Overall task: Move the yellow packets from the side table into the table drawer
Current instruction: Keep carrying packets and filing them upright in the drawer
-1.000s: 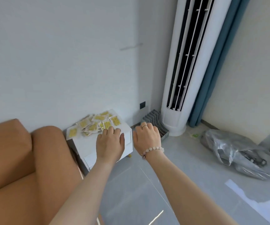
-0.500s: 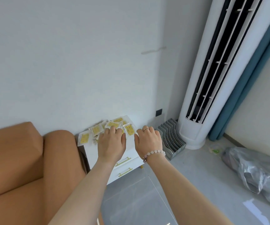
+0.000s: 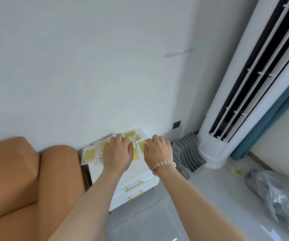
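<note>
Several yellow packets (image 3: 89, 154) in clear wrappers lie spread over the top of the white side table (image 3: 140, 173), which stands against the wall. My left hand (image 3: 116, 153) rests palm down on the middle of the pile. My right hand (image 3: 158, 152), with a ring and a bead bracelet, lies palm down on the packets at the right end. The fingertips of both hands are hidden behind the knuckles. Two drawers with gold handles, the upper (image 3: 134, 185) and the lower (image 3: 136, 195), are closed in the table's front.
An orange sofa arm (image 3: 57, 171) stands close against the table's left side. A grey slotted rack (image 3: 187, 153) sits on the floor to its right, then a tall white air conditioner (image 3: 227, 119). A grey plastic bag (image 3: 279, 197) lies at the far right.
Both hands have moved forward from the table's front edge onto the packets. The camera has come closer and tilted, so the drawer fronts now show.
</note>
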The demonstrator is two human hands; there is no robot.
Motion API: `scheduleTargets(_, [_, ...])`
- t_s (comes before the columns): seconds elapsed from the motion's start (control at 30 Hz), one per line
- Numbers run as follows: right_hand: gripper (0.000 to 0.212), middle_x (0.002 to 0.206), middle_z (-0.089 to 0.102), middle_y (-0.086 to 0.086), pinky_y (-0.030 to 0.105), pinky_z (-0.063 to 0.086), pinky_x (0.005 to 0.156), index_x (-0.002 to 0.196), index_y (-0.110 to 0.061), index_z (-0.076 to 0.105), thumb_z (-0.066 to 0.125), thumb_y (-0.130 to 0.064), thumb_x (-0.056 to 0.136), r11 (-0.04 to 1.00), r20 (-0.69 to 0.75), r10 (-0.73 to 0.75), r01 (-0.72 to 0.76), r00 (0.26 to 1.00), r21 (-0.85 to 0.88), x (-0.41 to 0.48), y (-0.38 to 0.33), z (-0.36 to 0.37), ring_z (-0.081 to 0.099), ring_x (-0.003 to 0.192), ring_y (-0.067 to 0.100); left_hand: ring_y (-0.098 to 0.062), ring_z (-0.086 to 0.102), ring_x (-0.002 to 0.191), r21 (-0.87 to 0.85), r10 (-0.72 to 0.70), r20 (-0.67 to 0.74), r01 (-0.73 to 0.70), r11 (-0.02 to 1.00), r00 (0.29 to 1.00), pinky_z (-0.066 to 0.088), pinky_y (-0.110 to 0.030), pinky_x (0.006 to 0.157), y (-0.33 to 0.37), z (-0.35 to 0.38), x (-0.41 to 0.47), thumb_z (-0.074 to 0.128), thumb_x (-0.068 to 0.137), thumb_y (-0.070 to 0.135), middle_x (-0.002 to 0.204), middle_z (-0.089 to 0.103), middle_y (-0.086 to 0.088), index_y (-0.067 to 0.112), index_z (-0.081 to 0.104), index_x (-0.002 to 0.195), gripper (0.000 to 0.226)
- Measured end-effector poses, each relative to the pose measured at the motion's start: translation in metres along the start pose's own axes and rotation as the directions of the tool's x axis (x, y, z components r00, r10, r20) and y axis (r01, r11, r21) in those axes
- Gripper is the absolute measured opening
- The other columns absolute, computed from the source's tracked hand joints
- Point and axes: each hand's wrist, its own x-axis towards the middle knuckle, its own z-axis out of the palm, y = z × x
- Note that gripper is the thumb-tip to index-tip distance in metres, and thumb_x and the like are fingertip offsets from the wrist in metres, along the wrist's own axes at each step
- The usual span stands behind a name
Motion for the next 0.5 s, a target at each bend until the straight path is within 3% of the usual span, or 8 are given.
scheduleTargets(0.2, [0.037,0.117,0.054,0.004,0.032,0.033,0.089,0.113,-0.014,0.056,0.026,-0.031,0.100,0.997,0.027,-0.071,0.071,0.997,0.001,0.053,-0.004,0.017,0.047,0.107,0.022,-0.032,0.055,0.057,0.036,-0.061,-0.068,0.064,0.997,0.996,0.040,-0.032,0.051,-0.017,0.017,0.031,0.073,0.077,0.012,0.068,0.058,-0.011,0.002,0.065,0.071,0.014])
scheduleTargets(0.5, [0.038,0.119,0.053,0.004,0.033,0.032,0.091,0.114,-0.014,0.056,0.025,-0.032,0.100,0.985,0.142,-0.168,0.160,0.976,0.066,0.158,0.007,0.071,0.045,0.111,0.022,-0.028,0.052,0.050,0.147,-0.172,-0.044,0.177,0.973,0.984,0.035,-0.029,0.045,-0.038,0.077,0.106,0.072,0.076,0.011,0.059,0.055,-0.007,0.006,0.061,0.061,0.019])
